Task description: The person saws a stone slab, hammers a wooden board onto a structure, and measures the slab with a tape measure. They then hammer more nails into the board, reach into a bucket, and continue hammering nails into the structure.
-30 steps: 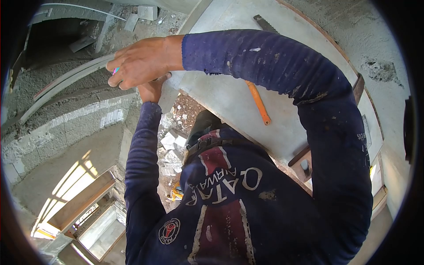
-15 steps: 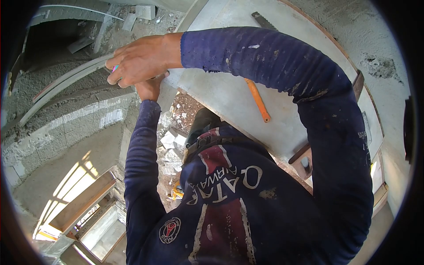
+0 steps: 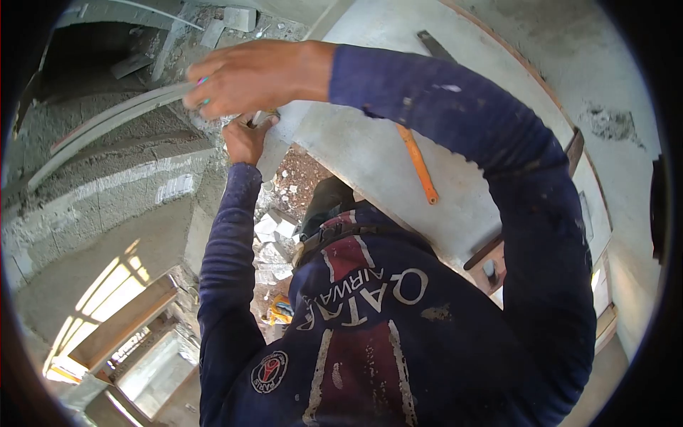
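My right hand [image 3: 249, 78], slightly blurred, is raised over the end of a curved pale strip [image 3: 117, 122], its fingers bent together. Small pink and teal patches show at those fingers, on a thing too small to name. Just below it, my left hand [image 3: 245, 141] is closed, thumb and fingertips pinched at the corner of a pale board [image 3: 290, 117]. A small yellowish bit shows beside the left thumb; the fingers hide most of it. Under my right forearm lies a saw with an orange handle [image 3: 418, 165] on a large grey panel [image 3: 356, 146].
A brown-edged tool [image 3: 491, 267] lies by the panel's near edge. Broken white blocks [image 3: 274, 228] and rubble cover the floor below my left hand. A curved block wall [image 3: 92, 206] runs along the left, with a dark opening [image 3: 92, 57] above it. Grey blocks [image 3: 238, 19] sit at the top.
My right hand has lifted up and to the right, away from my left hand and the strip's end. My left hand stays near the board corner, its pinched fingers now uncovered.
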Demonstrator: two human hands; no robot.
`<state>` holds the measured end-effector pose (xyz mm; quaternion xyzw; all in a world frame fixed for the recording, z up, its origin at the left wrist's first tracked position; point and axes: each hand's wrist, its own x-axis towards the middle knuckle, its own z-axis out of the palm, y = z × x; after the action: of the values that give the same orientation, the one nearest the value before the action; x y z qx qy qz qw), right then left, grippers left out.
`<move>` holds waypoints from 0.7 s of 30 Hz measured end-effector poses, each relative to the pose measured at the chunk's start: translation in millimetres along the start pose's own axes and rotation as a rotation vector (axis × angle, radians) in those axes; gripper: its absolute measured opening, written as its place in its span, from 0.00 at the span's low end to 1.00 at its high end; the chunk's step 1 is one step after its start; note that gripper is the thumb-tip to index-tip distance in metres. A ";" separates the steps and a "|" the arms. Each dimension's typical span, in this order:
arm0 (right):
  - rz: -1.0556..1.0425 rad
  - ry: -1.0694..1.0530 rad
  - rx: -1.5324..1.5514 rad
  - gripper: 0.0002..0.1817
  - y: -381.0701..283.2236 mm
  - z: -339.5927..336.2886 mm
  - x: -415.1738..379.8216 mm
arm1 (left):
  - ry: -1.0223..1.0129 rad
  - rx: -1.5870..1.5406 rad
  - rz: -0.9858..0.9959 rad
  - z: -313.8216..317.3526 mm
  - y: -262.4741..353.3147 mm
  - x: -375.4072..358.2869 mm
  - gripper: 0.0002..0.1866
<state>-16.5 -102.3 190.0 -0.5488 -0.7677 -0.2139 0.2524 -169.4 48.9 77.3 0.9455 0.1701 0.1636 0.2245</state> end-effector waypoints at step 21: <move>1.646 0.094 -0.554 0.28 -81.9 -105.1 -273.9 | -0.562 -0.470 -0.072 -16.5 -34.0 18.0 0.15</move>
<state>-4.3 -392.2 97.5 -0.9617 -0.0361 -0.1652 0.2157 -168.2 90.7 79.1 0.8695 0.0926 -0.0759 0.4791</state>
